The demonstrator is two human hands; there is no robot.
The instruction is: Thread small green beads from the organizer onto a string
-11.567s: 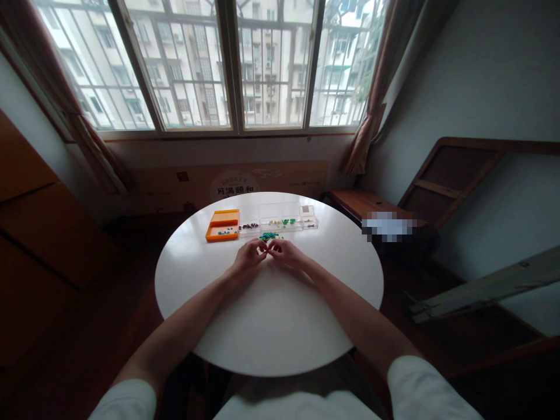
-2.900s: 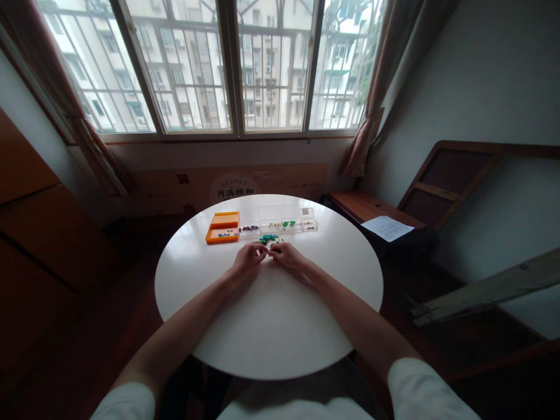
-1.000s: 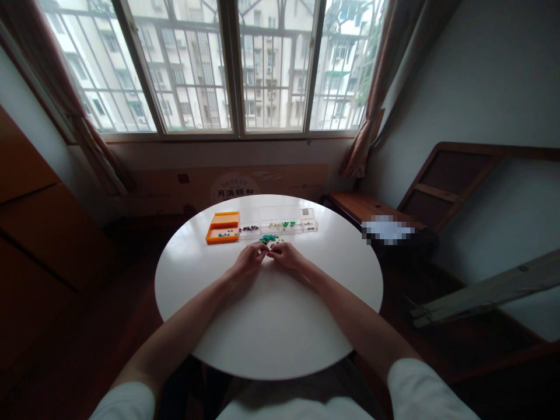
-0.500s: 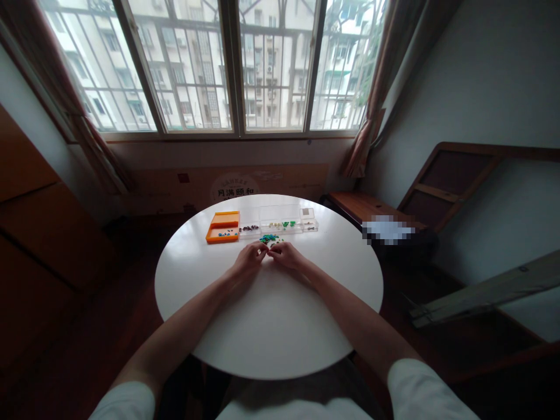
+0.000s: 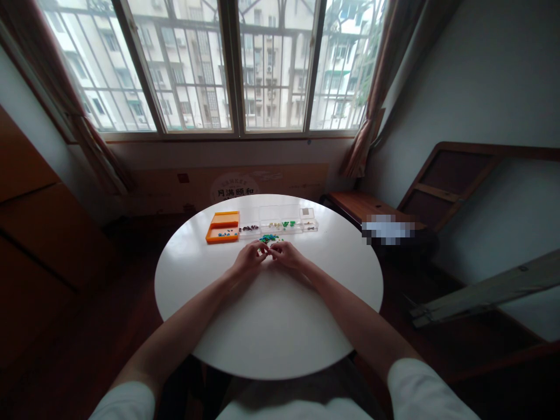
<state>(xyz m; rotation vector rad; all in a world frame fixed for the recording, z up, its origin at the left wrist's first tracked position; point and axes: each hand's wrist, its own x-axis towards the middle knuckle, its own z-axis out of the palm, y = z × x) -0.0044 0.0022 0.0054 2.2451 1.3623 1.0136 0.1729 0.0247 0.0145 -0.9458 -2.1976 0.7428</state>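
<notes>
Before a barred window point(image 5: 237, 87), round white table point(image 5: 271, 326), coloured pieces point(image 5: 268, 238), hands point(image 5: 251, 255) close together, cannot tell whether grasping anything

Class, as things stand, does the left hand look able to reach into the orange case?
Probably yes: the orange case lies open ahead and left of the left hand, with nothing visible between them on the white table.

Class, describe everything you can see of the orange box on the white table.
The orange box, apparently plastic, lies flat on the white table, its lid open at the back. Small pieces, some blue, lie in its shallow base. A clear box stands close on its right; the left hand does not touch it.
</notes>
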